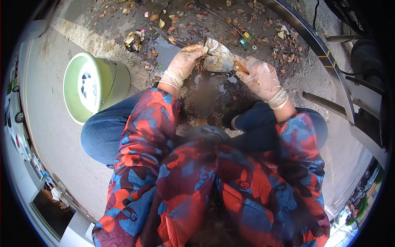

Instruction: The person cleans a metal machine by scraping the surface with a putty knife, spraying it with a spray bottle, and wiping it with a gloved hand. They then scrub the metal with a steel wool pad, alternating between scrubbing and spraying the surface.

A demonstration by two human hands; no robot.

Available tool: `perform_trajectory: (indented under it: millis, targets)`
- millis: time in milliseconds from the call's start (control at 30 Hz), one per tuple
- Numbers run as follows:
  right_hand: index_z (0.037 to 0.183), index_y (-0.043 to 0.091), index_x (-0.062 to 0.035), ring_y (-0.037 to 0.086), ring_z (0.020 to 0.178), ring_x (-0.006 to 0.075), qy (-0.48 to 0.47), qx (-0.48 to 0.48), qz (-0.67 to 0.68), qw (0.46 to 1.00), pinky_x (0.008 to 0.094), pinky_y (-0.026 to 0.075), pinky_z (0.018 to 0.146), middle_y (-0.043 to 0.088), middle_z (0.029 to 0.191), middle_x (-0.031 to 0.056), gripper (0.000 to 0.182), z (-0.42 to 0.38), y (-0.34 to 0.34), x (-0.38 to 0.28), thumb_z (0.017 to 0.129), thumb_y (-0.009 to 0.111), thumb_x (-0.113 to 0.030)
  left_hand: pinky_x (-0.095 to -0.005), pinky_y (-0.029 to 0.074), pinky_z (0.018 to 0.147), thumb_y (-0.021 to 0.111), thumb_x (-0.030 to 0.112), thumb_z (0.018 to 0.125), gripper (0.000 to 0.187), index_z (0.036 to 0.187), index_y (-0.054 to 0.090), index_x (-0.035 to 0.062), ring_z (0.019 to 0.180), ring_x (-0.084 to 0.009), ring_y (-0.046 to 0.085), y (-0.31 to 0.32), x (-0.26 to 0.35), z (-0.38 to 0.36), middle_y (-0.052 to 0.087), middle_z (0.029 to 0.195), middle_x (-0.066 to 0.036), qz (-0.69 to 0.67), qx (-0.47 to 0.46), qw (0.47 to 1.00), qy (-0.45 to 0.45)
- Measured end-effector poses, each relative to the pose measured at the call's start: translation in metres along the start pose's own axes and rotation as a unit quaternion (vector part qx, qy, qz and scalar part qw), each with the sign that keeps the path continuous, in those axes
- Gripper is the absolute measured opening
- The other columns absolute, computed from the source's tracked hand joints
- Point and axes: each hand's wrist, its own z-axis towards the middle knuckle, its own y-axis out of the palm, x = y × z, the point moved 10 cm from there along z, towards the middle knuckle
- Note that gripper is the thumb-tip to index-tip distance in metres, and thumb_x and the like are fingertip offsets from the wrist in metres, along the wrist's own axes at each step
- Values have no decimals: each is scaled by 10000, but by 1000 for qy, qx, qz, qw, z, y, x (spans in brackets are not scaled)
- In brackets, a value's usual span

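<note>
A scraper (219, 57) with a wide, dirt-smeared metal blade and a wooden handle is held up over the wet ground. My right hand (260, 77), in a thin pale glove, is closed round the handle at the blade's right. At the blade's left edge, the gloved fingers of my left hand (186, 61) are pinched together, with dark, wet matter just below them. Whether they grip the blade or the dirt on it is hard to tell. Both gloves are stained brown.
A light green bucket (119, 80) with pale, foamy liquid stands at the left by my knee. Crumpled litter (133, 41) and fallen leaves lie on the ground ahead. A metal frame (317, 47) runs along the right. Parked cars (17, 127) show at the far left.
</note>
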Motion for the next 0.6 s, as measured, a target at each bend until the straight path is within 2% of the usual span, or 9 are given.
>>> perform_trajectory:
  millis: [100,133,200,233,300,333,400,533,600]
  targets:
    - [1173,608,-99,624,815,303,-19,47,-2,999,385,504,715,611,896,116,389,0,-8,4,802,652,-207,-270,464,881,644,101,869,270,1119,631,-1,1001,-138,591,-2,-7,-2,650,1068,-46,-79,15,994,-72]
    - [1178,608,-102,627,826,301,-23,60,0,998,381,504,725,614,910,120,393,-1,-9,7,803,651,-209,-270,464,881,644,101,869,270,1119,631,-1,1001,-138,591,-4,-9,-2,650,1068,-46,-77,15,994,-72]
    - [1184,608,-104,629,836,299,-26,77,1,997,376,505,736,616,924,124,396,0,-14,8,804,650,-211,-270,467,872,658,114,863,275,1114,643,3,980,-133,595,-13,-2,-1,652,1049,-59,64,41,996,-37]
    - [1188,608,-108,631,846,294,-11,67,29,997,369,505,747,619,930,121,401,2,-15,10,802,652,-208,-270,467,872,658,114,863,275,1114,643,3,980,-133,595,-12,-1,-4,652,1049,-59,65,40,996,-37]
    - [1192,609,-112,633,855,290,4,58,55,997,362,506,758,622,935,118,406,2,-22,12,799,654,-205,-258,462,856,657,159,874,284,1097,648,-18,934,-125,598,5,30,-14,652,1009,-64,227,-13,967,111]
    - [1191,610,-116,632,861,286,5,52,55,997,359,507,763,623,938,112,409,2,-25,11,795,659,-205,-258,462,856,657,159,874,284,1097,648,-18,934,-125,598,4,29,-12,652,1009,-64,229,-14,967,112]
    - [1190,612,-120,631,867,283,5,49,55,997,356,507,767,624,940,107,412,3,-29,9,790,663,-206,-257,458,861,643,159,882,270,1086,652,-18,904,-118,601,-8,4,-6,665,977,-59,130,2,991,3]
    - [1187,615,-126,628,872,279,14,41,43,998,351,507,765,621,944,98,412,3,-31,9,787,666,-208,-249,450,848,633,177,890,269,1076,656,-16,896,-103,595,-6,6,-8,673,955,-44,191,-2,981,38]
    - [1185,616,-126,628,869,278,22,40,52,998,350,507,762,620,943,99,411,2,-32,10,786,667,-209,-245,440,835,643,195,882,272,1061,662,-9,894,-91,587,1,-8,-8,678,945,-24,96,-61,993,-38]
